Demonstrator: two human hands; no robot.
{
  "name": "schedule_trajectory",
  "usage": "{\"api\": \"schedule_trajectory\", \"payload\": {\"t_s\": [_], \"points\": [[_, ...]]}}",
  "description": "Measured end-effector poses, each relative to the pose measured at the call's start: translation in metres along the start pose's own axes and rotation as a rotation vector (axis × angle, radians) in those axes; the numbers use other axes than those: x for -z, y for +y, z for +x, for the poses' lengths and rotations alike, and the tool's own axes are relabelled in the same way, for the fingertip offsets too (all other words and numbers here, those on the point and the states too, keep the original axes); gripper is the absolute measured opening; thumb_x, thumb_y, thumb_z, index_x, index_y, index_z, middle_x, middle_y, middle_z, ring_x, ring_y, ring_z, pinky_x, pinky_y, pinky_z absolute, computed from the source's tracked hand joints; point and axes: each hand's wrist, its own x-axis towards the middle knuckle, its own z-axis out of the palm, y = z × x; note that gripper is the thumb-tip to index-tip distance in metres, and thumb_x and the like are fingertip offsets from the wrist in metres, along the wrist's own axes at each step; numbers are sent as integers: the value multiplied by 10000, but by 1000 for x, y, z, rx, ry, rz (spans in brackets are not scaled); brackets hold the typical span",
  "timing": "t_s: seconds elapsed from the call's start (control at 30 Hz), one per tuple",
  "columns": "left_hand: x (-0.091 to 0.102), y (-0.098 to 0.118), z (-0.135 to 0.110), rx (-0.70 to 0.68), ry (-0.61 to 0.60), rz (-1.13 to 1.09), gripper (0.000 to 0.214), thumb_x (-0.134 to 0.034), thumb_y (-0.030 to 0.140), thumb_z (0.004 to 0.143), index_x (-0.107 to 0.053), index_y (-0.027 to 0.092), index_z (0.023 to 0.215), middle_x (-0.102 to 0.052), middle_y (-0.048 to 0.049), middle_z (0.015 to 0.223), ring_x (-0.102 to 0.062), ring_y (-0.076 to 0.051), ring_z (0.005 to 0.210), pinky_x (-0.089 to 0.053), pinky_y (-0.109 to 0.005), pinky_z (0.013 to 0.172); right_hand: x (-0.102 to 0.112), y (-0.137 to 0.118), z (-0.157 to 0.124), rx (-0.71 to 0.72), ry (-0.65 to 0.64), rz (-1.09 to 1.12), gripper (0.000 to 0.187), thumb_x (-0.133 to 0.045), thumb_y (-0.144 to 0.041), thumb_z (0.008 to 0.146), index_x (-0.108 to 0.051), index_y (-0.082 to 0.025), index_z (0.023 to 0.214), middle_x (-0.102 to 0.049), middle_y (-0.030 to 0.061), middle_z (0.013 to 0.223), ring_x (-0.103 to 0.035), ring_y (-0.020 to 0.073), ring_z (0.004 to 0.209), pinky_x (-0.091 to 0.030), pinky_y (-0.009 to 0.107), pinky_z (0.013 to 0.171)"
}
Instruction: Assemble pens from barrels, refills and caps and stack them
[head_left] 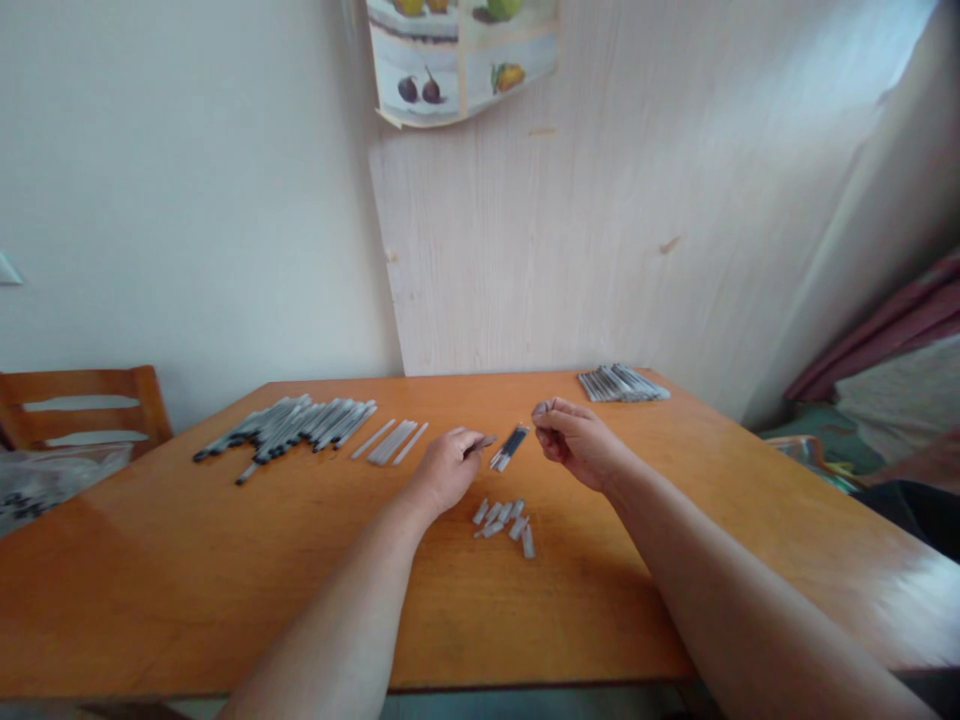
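Note:
My left hand [450,468] is closed around a slim, dark pen part [487,442], whose short end sticks out past the fingertips to the right. My right hand [571,440] is closed in a pinch at about the same height; whatever sits between its fingertips is too small to make out. Between the two hands lie several dark ink refills [512,445] with pale ends, side by side. Nearer to me is a loose group of small clear caps [504,516]. Left of my left hand, several clear pen barrels [391,443] rest on the table.
A large pile of pens with black ends [289,428] covers the left back of the wooden table [322,590]. Another bundle of pens [622,383] lies at the back right edge. A wooden chair [82,400] and a plastic bag [56,485] stand at the left.

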Motion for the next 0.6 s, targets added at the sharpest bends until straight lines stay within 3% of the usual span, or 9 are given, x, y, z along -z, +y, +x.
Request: {"api": "schedule_trajectory", "payload": {"t_s": [0.27,0.6], "points": [[1,-2,1,49,28,50,267,-512,160,849,-691,198,1043,-710,-57,1043,-639,-175,985,-473,-302,885,11,-6,1,-11,51,-110,162,-675,-241,686,-529,-170,699,-484,-37,554,-378,55,450,-203,194,395],[3,0,2,90,97,37,256,-530,208,859,-677,188,1068,-709,-61,1087,-637,-175,1033,-470,-326,939,42,-14,9,75,409,-293,126,-609,-242,671,-503,-181,702,-502,-32,533,-356,56,406,-222,190,375]]}}
